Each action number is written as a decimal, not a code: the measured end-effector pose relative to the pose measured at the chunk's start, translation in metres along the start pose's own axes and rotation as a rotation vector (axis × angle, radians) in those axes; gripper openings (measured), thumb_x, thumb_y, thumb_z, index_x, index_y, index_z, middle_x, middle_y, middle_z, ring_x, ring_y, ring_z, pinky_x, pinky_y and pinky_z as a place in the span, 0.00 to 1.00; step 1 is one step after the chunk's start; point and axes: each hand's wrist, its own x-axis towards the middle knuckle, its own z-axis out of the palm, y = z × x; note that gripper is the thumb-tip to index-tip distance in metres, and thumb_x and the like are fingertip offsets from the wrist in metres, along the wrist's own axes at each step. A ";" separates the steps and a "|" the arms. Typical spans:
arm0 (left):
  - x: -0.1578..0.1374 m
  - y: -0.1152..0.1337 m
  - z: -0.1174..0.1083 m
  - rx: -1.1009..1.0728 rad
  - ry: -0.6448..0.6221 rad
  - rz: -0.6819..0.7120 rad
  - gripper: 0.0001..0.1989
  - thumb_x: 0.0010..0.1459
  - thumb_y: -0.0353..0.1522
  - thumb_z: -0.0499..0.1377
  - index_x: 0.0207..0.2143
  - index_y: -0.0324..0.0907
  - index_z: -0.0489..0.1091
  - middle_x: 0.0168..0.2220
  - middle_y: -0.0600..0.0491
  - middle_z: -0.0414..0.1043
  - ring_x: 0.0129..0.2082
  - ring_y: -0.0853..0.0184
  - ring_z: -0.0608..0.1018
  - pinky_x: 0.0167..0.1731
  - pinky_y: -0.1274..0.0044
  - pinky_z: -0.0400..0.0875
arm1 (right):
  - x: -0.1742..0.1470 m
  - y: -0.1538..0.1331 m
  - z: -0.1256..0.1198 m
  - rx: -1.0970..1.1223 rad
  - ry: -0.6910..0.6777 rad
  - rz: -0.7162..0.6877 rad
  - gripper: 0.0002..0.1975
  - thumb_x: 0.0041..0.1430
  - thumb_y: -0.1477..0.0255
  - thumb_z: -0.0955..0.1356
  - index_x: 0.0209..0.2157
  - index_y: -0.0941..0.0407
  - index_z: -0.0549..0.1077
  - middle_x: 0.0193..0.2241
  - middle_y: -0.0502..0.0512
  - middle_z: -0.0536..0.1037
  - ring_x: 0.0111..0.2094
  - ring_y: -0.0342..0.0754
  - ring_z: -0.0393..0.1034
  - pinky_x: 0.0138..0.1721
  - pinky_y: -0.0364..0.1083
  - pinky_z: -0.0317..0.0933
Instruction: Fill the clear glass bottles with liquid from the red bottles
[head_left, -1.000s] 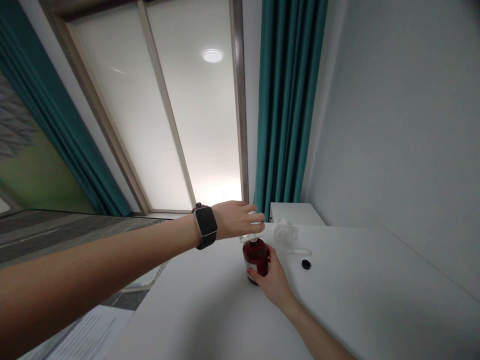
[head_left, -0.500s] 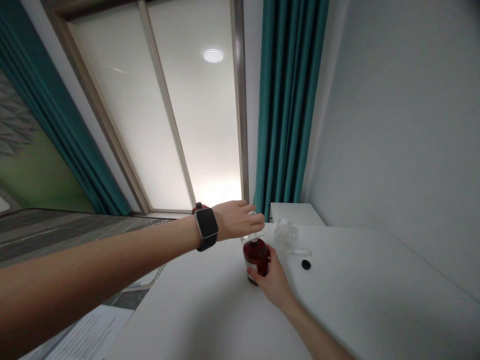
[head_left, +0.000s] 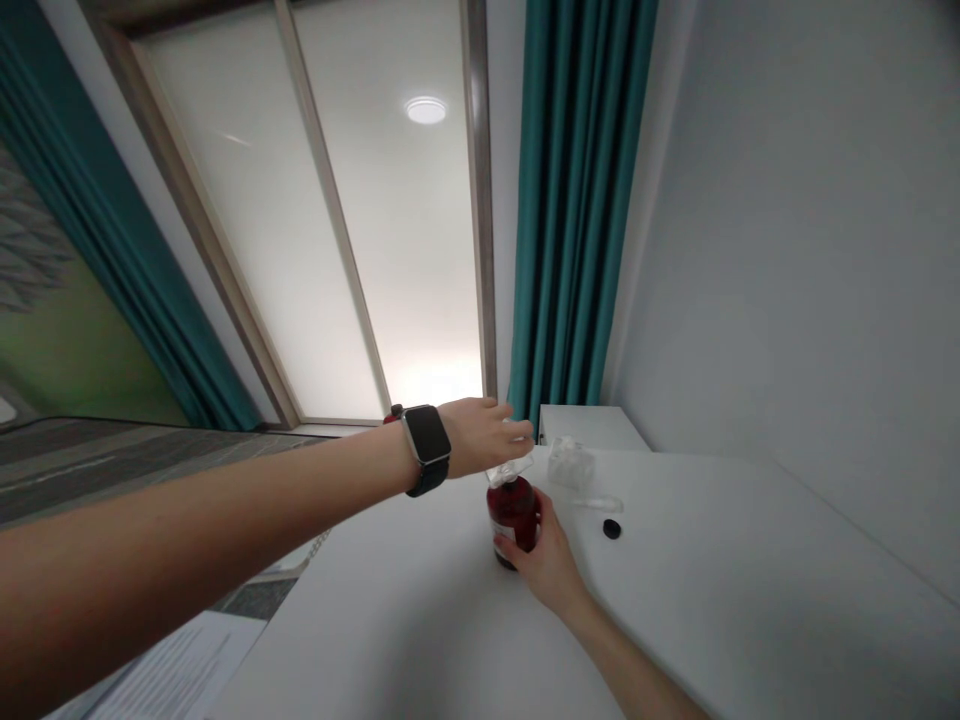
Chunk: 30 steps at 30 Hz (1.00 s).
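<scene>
A dark red bottle with a pale label stands upright on the white table. My right hand is wrapped round its lower body from the right. Over the bottle's neck, my left hand, with a black watch on the wrist, has its fingers curled on a clear plastic piece at the bottle's mouth. Most of that piece is covered by the fingers, so its exact kind cannot be made out. A small black cap lies to the right of the bottle.
Crumpled clear plastic and a clear, narrow piece lie right of the bottle. Behind my left wrist shows part of another red object with a dark top. A white cabinet stands beyond the table; printed papers are low left.
My left hand and wrist have shifted slightly to the right over the bottle's top. The right hand and the bottle stay in place.
</scene>
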 end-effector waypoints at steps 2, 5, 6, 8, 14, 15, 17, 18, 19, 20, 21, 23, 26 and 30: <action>0.001 0.000 0.000 -0.003 0.005 0.009 0.24 0.57 0.18 0.59 0.54 0.43 0.64 0.55 0.48 0.70 0.47 0.59 0.75 0.38 0.70 0.69 | 0.000 0.000 0.000 0.001 0.004 0.000 0.35 0.45 0.68 0.74 0.55 0.56 0.63 0.50 0.63 0.75 0.48 0.61 0.72 0.53 0.60 0.64; -0.001 0.001 0.001 0.011 0.001 0.016 0.25 0.57 0.18 0.59 0.55 0.41 0.63 0.55 0.47 0.70 0.47 0.59 0.74 0.38 0.70 0.69 | -0.001 0.001 0.000 0.005 0.001 0.001 0.35 0.45 0.68 0.74 0.55 0.56 0.63 0.51 0.63 0.75 0.50 0.61 0.71 0.54 0.61 0.63; -0.002 0.002 0.001 0.022 0.001 0.015 0.24 0.57 0.18 0.58 0.55 0.40 0.63 0.55 0.47 0.69 0.47 0.59 0.74 0.38 0.70 0.69 | -0.001 0.001 0.000 0.007 -0.002 0.000 0.35 0.45 0.68 0.74 0.55 0.56 0.63 0.51 0.63 0.74 0.50 0.61 0.71 0.54 0.61 0.63; -0.004 0.005 0.000 0.050 0.005 0.010 0.24 0.58 0.18 0.58 0.56 0.39 0.63 0.55 0.47 0.69 0.47 0.58 0.74 0.38 0.70 0.69 | -0.001 0.001 -0.001 0.014 -0.001 0.003 0.35 0.45 0.68 0.74 0.55 0.56 0.62 0.51 0.63 0.74 0.50 0.61 0.71 0.54 0.60 0.63; 0.001 0.013 -0.009 0.048 0.004 -0.008 0.17 0.60 0.20 0.57 0.50 0.42 0.67 0.53 0.49 0.71 0.45 0.59 0.74 0.37 0.70 0.68 | 0.000 0.002 -0.001 -0.007 0.017 0.009 0.36 0.44 0.67 0.74 0.55 0.55 0.63 0.50 0.63 0.75 0.49 0.62 0.72 0.53 0.61 0.64; 0.002 0.012 -0.009 0.037 0.003 -0.009 0.18 0.60 0.19 0.57 0.50 0.42 0.67 0.53 0.48 0.71 0.45 0.59 0.74 0.37 0.70 0.68 | 0.000 0.002 -0.001 -0.008 0.016 0.006 0.35 0.44 0.67 0.74 0.55 0.55 0.63 0.50 0.63 0.75 0.49 0.61 0.72 0.53 0.61 0.64; 0.001 0.009 -0.006 0.010 -0.003 -0.011 0.20 0.59 0.18 0.57 0.51 0.42 0.66 0.53 0.48 0.71 0.46 0.59 0.74 0.36 0.70 0.68 | 0.000 0.001 -0.002 -0.005 0.006 0.000 0.34 0.45 0.68 0.74 0.55 0.55 0.63 0.50 0.62 0.75 0.48 0.61 0.72 0.53 0.61 0.64; 0.000 0.007 -0.003 -0.010 0.001 -0.015 0.21 0.59 0.18 0.57 0.52 0.42 0.66 0.53 0.48 0.71 0.46 0.59 0.74 0.36 0.70 0.68 | 0.000 0.001 -0.002 -0.004 0.006 -0.003 0.34 0.45 0.68 0.74 0.55 0.55 0.63 0.50 0.62 0.75 0.48 0.60 0.72 0.53 0.61 0.64; -0.001 0.005 -0.001 -0.034 0.013 -0.017 0.22 0.59 0.18 0.57 0.52 0.43 0.65 0.53 0.48 0.71 0.47 0.59 0.74 0.36 0.70 0.68 | -0.001 0.000 -0.002 -0.005 0.011 -0.007 0.34 0.45 0.69 0.74 0.55 0.55 0.63 0.50 0.62 0.75 0.48 0.61 0.72 0.53 0.61 0.64; -0.002 0.004 0.001 -0.060 0.030 -0.020 0.22 0.58 0.18 0.58 0.53 0.44 0.65 0.53 0.48 0.71 0.47 0.59 0.74 0.37 0.70 0.68 | -0.001 0.000 -0.002 -0.007 0.018 -0.011 0.34 0.45 0.69 0.74 0.55 0.55 0.63 0.50 0.62 0.76 0.48 0.61 0.72 0.53 0.61 0.64; -0.003 0.003 0.002 -0.082 0.046 -0.020 0.23 0.58 0.18 0.59 0.53 0.44 0.65 0.53 0.49 0.71 0.47 0.59 0.74 0.37 0.70 0.68 | -0.001 0.000 -0.003 -0.008 0.024 -0.017 0.34 0.45 0.69 0.75 0.55 0.55 0.64 0.50 0.62 0.76 0.48 0.61 0.72 0.53 0.62 0.64; -0.002 0.002 0.001 -0.096 0.061 -0.011 0.23 0.56 0.18 0.60 0.52 0.44 0.66 0.53 0.48 0.71 0.47 0.59 0.74 0.38 0.70 0.67 | -0.001 0.000 -0.003 -0.010 0.032 -0.030 0.34 0.44 0.69 0.75 0.54 0.55 0.64 0.49 0.62 0.76 0.48 0.61 0.72 0.52 0.62 0.65; 0.004 0.006 -0.007 -0.065 0.011 0.020 0.23 0.53 0.20 0.63 0.51 0.42 0.67 0.54 0.47 0.70 0.46 0.56 0.73 0.38 0.69 0.67 | -0.001 -0.001 -0.002 -0.011 0.031 -0.036 0.34 0.44 0.68 0.75 0.54 0.55 0.64 0.48 0.62 0.77 0.46 0.61 0.73 0.51 0.62 0.66; 0.013 0.009 -0.015 -0.079 -0.045 0.035 0.22 0.52 0.21 0.63 0.48 0.46 0.68 0.55 0.50 0.70 0.47 0.56 0.71 0.38 0.68 0.68 | 0.000 0.000 -0.001 -0.016 0.037 -0.033 0.33 0.44 0.67 0.75 0.54 0.54 0.65 0.47 0.60 0.78 0.45 0.61 0.74 0.49 0.61 0.68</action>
